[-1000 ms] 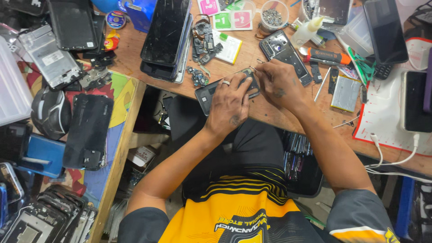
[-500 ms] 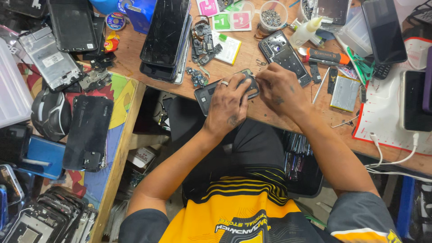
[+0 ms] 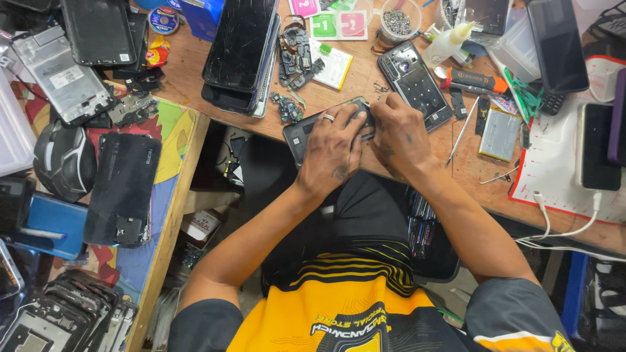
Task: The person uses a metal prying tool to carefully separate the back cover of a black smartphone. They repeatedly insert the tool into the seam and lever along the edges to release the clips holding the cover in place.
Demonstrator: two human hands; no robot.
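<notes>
On the far left of a cluttered wooden workbench [image 3: 195, 85], seen from above, lie a bare metal phone frame [image 3: 59, 75], a dark rounded case [image 3: 64, 161] and a black phone back cover [image 3: 124, 189] resting on a colourful mat, with more stripped frames [image 3: 59, 322] heaped at the lower corner. Moving right, a stack of cracked dark screens [image 3: 241, 52] sits near a scatter of small circuit parts [image 3: 297, 55]. At the centre, the person's left hand [image 3: 336, 153], a ring on one finger, is curled down over a dark opened phone [image 3: 301, 133] that lies at the near edge of the bench, gripping it firmly. Just beside it, touching the same phone, the right hand [image 3: 398, 133] is closed narrowly with fingertips pinched at the phone's upper end; whether it holds a small tool or part cannot be told. The phone appears to have its back off, so disassembly or repair looks well under way but unfinished. Further right lie a second opened phone body [image 3: 414, 81], a small cup of screws [image 3: 398, 19], a white glue bottle [image 3: 450, 42], an orange-handled screwdriver [image 3: 473, 79], thin tweezers [image 3: 462, 133] and a flat battery [image 3: 500, 133]. At the far right, intact phones [image 3: 557, 42] rest near a white mat with a red border [image 3: 561, 169], one connected to a white cable [image 3: 561, 228].
</notes>
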